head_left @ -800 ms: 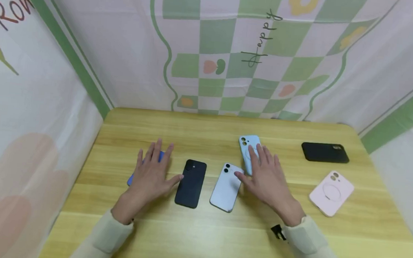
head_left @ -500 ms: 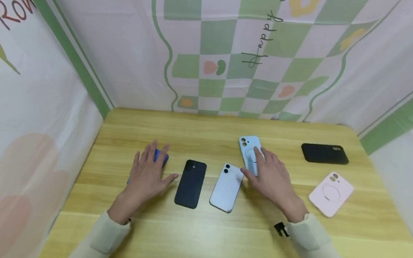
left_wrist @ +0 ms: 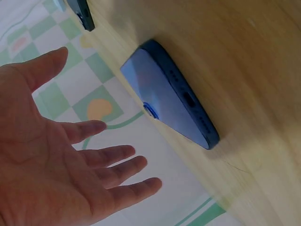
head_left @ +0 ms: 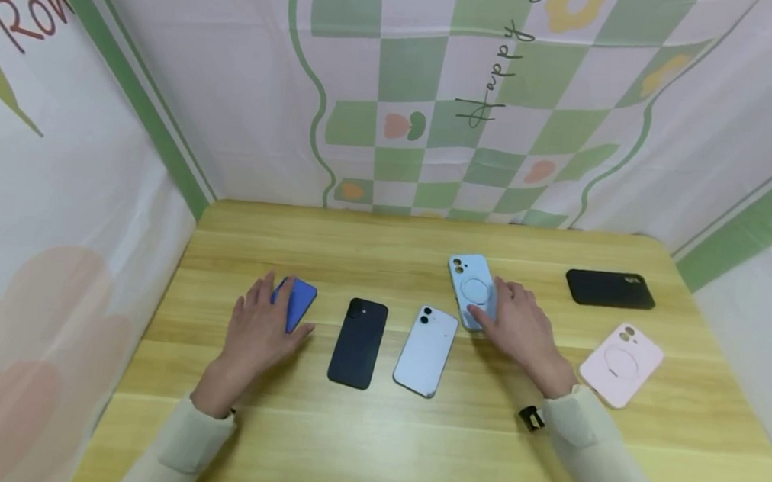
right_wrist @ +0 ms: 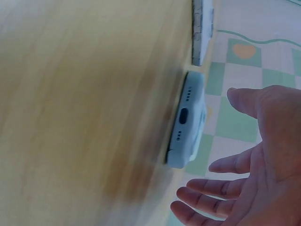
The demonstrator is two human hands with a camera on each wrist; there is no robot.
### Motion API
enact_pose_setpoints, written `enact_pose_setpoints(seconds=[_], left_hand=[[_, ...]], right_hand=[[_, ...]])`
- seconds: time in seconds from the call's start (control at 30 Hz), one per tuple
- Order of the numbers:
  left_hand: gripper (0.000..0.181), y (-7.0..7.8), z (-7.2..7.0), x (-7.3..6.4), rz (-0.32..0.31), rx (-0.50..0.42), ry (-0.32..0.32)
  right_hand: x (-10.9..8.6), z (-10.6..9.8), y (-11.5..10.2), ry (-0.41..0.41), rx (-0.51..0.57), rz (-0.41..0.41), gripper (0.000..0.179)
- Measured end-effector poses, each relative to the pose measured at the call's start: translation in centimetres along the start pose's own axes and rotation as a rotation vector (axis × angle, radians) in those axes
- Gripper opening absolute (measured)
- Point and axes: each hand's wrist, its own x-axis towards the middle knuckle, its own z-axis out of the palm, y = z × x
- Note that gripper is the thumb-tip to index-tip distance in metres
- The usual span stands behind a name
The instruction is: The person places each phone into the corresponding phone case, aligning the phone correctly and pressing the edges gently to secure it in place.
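Note:
In the head view my left hand hovers over the left part of a blue phone, hiding some of it. The left wrist view has that hand with fingers spread, apart from the phone, which lies flat with its dark blue edge showing. My right hand hovers at the right side of a light-blue phone case with a ring on its back; the thumb overlaps its lower part. In the right wrist view the case lies on the table, its port cutouts facing the camera, the relaxed fingers apart from it.
Between the hands lie a black phone and a white phone. At the right are a black phone case and a pink phone case. A patterned cloth hangs behind the wooden table.
My left hand has drawn left and slightly back, uncovering more of the blue phone. My right hand has slid right, off the white phone and toward the light-blue case's right edge.

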Motion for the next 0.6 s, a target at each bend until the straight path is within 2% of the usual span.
enact_pose_setpoints(seconds=[0.27,0.4,0.6], left_hand=[[0.100,-0.5,-0.1,0.2,-0.126,0.006,-0.066],[0.101,-0.7,0.0,0.5,-0.155,0.020,-0.082],[0.099,-0.9,0.5,0.7,-0.194,-0.013,-0.120]], right_hand=[[0.6,0.4,0.5,-0.055,0.032,0.053,0.086],[0.9,0.5,0.4,-0.077,0.027,0.068,0.089],[1.3,0.8,-0.3,-0.093,0.015,0.074,0.088]])
